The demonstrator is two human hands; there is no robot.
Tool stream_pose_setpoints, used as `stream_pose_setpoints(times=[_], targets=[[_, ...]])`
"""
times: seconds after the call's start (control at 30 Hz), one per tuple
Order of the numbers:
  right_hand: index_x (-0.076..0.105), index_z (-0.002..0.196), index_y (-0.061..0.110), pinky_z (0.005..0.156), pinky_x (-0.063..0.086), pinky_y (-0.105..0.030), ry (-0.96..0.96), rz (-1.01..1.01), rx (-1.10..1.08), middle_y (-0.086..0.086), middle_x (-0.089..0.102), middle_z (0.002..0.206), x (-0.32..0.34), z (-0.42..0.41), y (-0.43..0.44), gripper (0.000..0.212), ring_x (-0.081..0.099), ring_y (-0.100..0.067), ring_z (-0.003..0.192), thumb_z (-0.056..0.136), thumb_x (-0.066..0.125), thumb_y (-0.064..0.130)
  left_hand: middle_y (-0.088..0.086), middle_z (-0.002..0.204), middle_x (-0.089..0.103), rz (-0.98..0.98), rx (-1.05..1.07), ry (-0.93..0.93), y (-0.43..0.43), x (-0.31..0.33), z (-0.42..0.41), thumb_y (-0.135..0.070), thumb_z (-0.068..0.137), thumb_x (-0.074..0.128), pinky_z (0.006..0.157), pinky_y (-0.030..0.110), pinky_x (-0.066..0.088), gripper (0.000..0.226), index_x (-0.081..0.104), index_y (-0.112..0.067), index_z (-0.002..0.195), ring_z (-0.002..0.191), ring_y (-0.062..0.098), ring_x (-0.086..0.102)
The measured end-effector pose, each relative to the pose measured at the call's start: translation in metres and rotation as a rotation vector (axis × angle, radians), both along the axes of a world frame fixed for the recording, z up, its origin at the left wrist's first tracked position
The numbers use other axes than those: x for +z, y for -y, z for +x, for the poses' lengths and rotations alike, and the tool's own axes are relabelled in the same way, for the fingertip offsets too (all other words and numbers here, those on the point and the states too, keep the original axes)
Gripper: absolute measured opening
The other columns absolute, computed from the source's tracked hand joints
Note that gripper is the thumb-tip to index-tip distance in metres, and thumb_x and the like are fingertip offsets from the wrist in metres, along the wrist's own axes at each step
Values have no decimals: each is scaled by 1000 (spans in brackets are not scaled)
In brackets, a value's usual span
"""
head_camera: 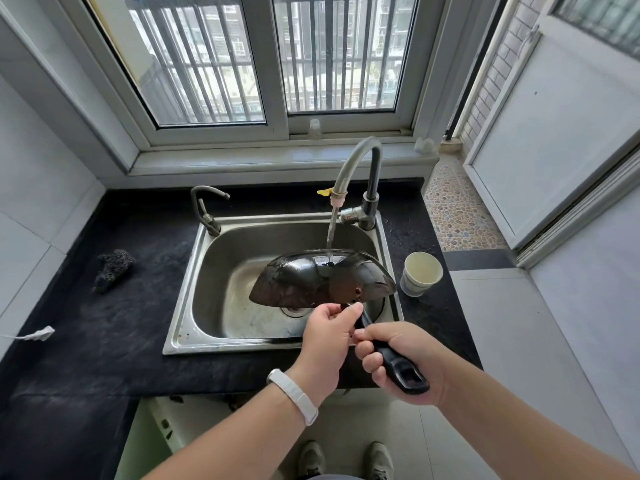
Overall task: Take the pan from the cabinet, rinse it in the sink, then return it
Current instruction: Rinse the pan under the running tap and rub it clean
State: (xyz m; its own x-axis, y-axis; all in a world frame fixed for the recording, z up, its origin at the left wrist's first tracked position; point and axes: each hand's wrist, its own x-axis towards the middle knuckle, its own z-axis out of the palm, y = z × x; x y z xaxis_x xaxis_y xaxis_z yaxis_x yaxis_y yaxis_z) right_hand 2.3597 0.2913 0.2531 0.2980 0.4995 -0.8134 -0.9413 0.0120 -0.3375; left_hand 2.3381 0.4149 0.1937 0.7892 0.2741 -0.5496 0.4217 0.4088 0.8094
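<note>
A dark pan hangs tilted over the steel sink, its inside facing me. Water runs from the tall faucet onto the pan's far rim. My right hand is closed around the black handle. My left hand grips the handle's neck just below the pan, thumb and fingers pinched on it. The cabinet below the counter shows only as a pale open edge.
A paper cup stands on the black counter right of the sink. A dark scouring pad lies to the left, and a white cable end further left. A small second tap rises at the sink's back left.
</note>
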Motion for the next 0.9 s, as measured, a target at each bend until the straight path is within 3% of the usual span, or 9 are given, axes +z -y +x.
stream_pose_setpoints(times=[0.23, 0.4, 0.8, 0.9], targets=[[56, 85, 8, 34, 43, -16, -4, 27, -43, -1, 52, 62, 2, 2, 0, 15, 49, -8, 39, 99, 53, 12, 2, 70, 55, 33, -11, 19, 0, 1, 5, -24, 85, 73, 58, 26, 49, 29, 58, -7, 102, 59, 11, 53], [56, 85, 8, 34, 44, -17, -6, 21, -48, -2, 53, 62, -1, 7, -3, 15, 50, -8, 39, 99, 54, 12, 5, 78, 59, 52, -18, 2, -4, -3, 10, -29, 82, 74, 68, 31, 51, 35, 59, -7, 105, 68, 16, 56], [57, 74, 6, 35, 47, -16, -175, 111, -123, 0, 54, 59, -21, 25, -26, 24, 53, -7, 37, 97, 54, 14, 8, 84, 65, 106, 11, -113, -18, -13, 29, -34, 73, 73, 63, 31, 52, 45, 59, -5, 104, 70, 16, 61], [58, 73, 5, 35, 49, -17, -232, 163, -168, -1, 55, 58, -21, 29, -29, 25, 54, -8, 37, 96, 53, 12, 3, 74, 61, 82, 1, -131, -21, -15, 33, -28, 79, 73, 59, 28, 49, 30, 58, -8, 95, 62, 13, 58]])
